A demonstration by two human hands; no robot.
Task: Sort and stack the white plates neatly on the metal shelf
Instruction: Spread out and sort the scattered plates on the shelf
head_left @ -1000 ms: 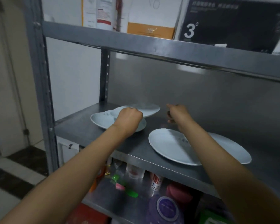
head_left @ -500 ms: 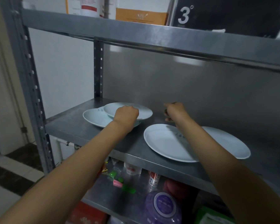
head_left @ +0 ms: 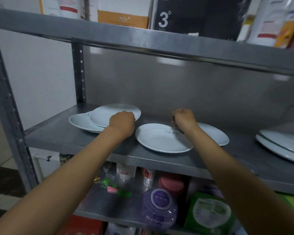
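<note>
**Two hands reach for plates on a grey shelf**

The metal shelf (head_left: 71, 139) is grey and dull, with a shiny metal wall (head_left: 176, 89) behind it. White plates sit on it. On the left, a small plate (head_left: 107, 112) lies on a bigger plate (head_left: 80, 122). The left hand (head_left: 122, 122) curls over the small plate's edge and grips it. In the middle, one plate (head_left: 159, 139) overlaps another (head_left: 214, 134). The right hand (head_left: 184, 118) is curled at their far edge; its fingers are hidden, so I cannot tell what it holds. More plates (head_left: 285, 146) on the right are cut off. Boxes (head_left: 199, 16) above and bottles (head_left: 158, 206) below look blurry.
</note>
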